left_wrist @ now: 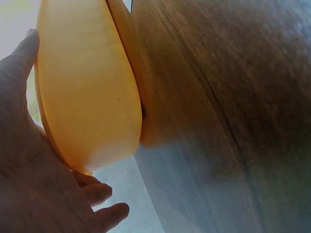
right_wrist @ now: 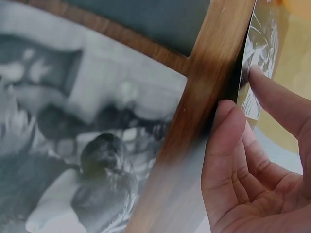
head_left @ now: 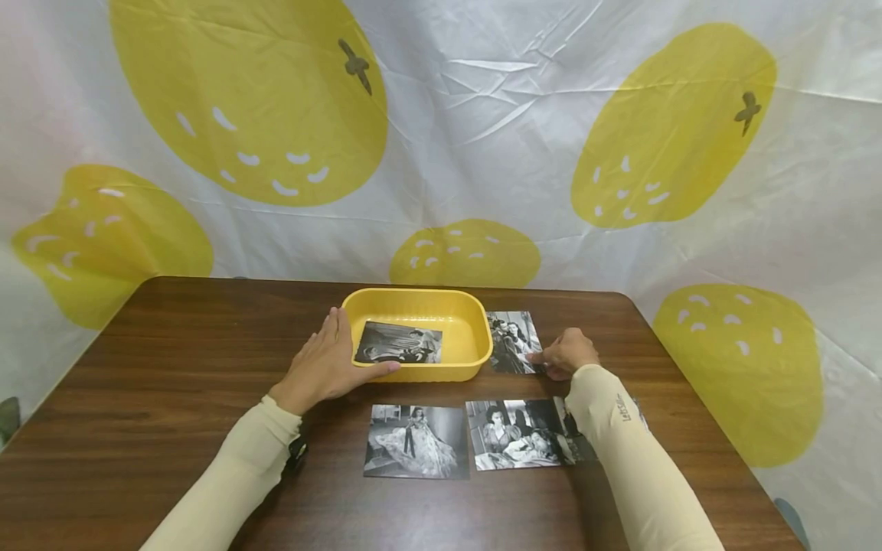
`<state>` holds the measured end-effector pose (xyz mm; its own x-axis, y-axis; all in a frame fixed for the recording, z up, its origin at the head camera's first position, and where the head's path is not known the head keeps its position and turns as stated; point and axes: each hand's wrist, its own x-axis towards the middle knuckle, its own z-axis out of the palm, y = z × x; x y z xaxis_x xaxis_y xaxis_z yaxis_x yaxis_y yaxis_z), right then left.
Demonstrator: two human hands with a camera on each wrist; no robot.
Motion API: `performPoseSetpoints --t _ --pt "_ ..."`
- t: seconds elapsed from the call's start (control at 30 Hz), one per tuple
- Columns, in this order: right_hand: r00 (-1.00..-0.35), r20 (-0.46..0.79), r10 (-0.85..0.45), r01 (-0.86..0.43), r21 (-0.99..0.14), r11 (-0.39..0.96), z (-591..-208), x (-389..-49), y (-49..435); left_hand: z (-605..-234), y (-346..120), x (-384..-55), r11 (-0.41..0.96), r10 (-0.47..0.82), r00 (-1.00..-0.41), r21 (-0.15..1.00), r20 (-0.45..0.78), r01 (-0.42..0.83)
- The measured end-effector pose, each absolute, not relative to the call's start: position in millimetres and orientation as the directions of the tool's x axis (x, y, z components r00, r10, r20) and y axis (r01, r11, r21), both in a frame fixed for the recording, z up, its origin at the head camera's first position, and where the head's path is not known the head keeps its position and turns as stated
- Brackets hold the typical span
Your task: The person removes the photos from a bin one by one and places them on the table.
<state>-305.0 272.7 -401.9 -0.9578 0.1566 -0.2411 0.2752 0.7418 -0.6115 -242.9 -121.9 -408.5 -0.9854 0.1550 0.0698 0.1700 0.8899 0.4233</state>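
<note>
A yellow plastic tray stands toward the back of the table, with one black-and-white photo lying inside. My left hand rests on the tray's left front corner, fingers straight along the side and thumb over the front rim. Right of the tray, my right hand pinches the lower right edge of a group photo between thumb and fingers. That photo is seen nearly edge-on in the right wrist view, its near edge tilted up off the wood.
Toward the front of the brown wooden table lie a photo of a figure in a wide gown and a photo with a seated figure. Another photo is partly hidden under the right sleeve. A lemon-print cloth hangs behind.
</note>
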Motion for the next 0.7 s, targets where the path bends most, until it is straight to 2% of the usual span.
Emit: performPoseSetpoints --t 0.5,0.7 --pt "-0.961 -0.241 0.137 0.256 -0.589 0.766 -397 -306 275 -407 -122 -243 0.888 0.152 -0.986 0.429 0.067 0.166" --pt "-0.97 -0.221 0.1 0.215 -0.595 0.775 -384 -308 276 -409 -123 -244 0.89 0.157 -0.985 0.423 0.07 0.172"
